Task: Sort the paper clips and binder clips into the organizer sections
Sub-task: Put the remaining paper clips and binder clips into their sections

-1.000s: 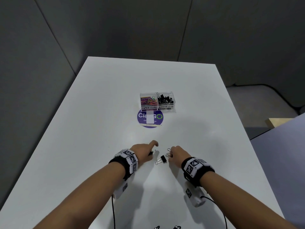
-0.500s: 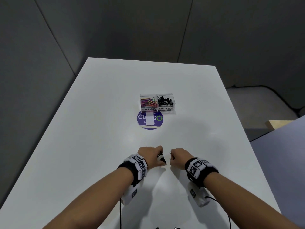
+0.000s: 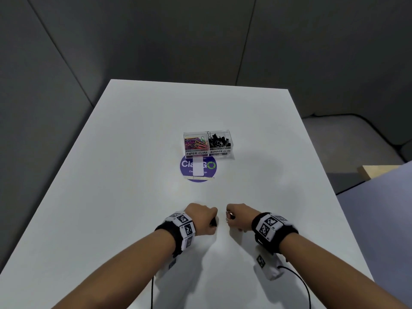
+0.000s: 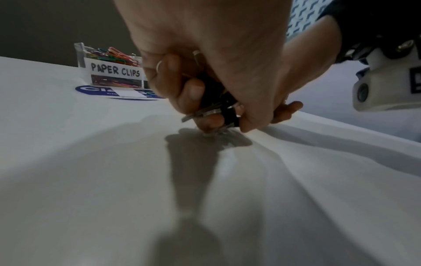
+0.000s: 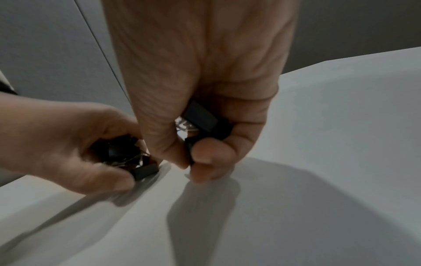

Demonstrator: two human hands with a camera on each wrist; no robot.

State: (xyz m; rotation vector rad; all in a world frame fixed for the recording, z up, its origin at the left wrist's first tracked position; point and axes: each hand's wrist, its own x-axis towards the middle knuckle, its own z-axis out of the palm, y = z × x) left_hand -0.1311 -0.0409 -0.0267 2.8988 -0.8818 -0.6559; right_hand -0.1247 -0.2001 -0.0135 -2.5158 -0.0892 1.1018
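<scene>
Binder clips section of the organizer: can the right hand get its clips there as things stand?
Probably yes: the right hand already grips binder clips, and only bare table lies between it and the open-topped organizer.

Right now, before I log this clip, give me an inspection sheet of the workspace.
Surface: white table, matte.
Job's things: clear organizer; coloured paper clips left section, black binder clips right section.
Clutter: round purple sticker in front of the organizer.
Hands: left hand and right hand each grip binder clips just above the table.
Cables: black leads from the wrist cameras.
Surroundings: grey partition walls.
</scene>
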